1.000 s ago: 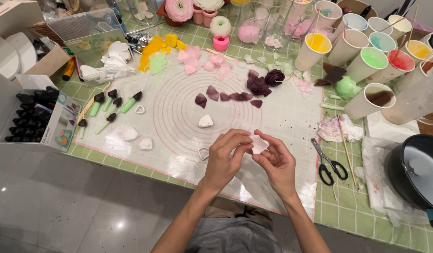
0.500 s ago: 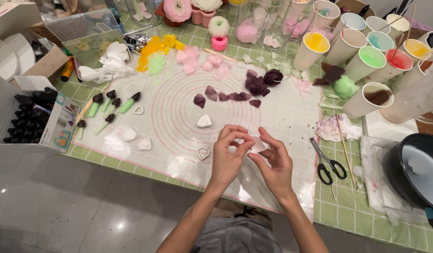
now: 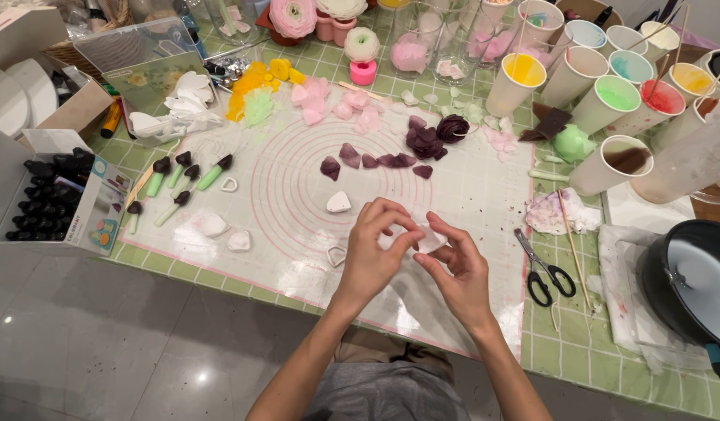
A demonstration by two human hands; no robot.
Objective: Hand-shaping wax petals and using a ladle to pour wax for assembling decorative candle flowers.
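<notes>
Both hands meet over the near edge of the mat (image 3: 282, 187). The left hand (image 3: 375, 253) curls its fingers shut on a white petal (image 3: 432, 238); the right hand (image 3: 461, 273) pinches the same petal from 4 o'clock. A white cutter ring (image 3: 337, 255) lies just at 9 o'clock of the left hand. Scissors (image 3: 543, 269) rest at 3 o'clock on the bench (image 3: 578, 351); purple petals (image 3: 375, 160) lie at 12.
</notes>
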